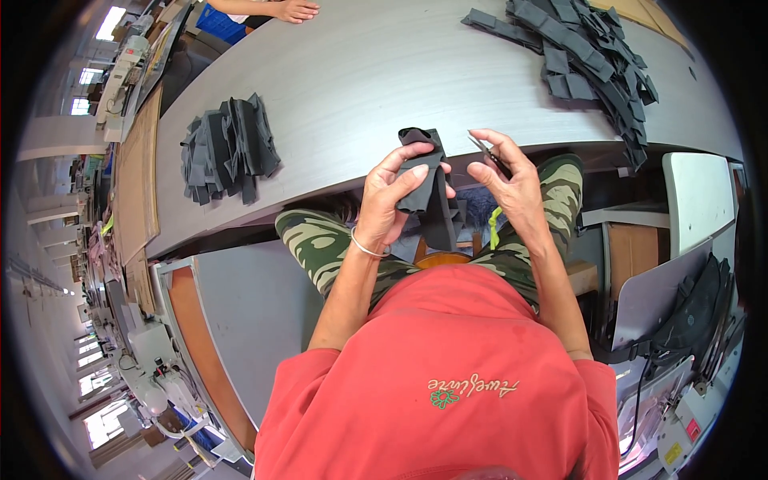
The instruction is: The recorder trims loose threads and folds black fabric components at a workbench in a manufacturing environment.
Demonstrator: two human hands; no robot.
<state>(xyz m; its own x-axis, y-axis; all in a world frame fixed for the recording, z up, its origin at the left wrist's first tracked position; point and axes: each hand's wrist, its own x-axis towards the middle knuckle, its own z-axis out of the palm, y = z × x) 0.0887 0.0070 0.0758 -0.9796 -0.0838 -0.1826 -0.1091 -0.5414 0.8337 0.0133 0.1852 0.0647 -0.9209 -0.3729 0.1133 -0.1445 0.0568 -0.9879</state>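
My left hand [392, 188] is closed on a dark grey fabric strip [434, 188], its top folded over and its lower end hanging below the table's front edge. Thumb and fingers pinch it from the left side. Just to the right, my right hand [512, 180] grips a small pair of thread snips [498, 162] with a dark handle, its thin metal tips pointing up and left. The snips are apart from the strip. A yellow-green ribbon [494, 227] hangs below my right hand; what it is fixed to is hidden.
A stack of dark grey strips [228, 150] lies on the grey table [344, 88] at left. A larger loose heap [588, 52] spreads at the far right. Another person's hand [296, 10] rests at the far edge, near a blue crate [219, 26]. Sewing machines stand at left.
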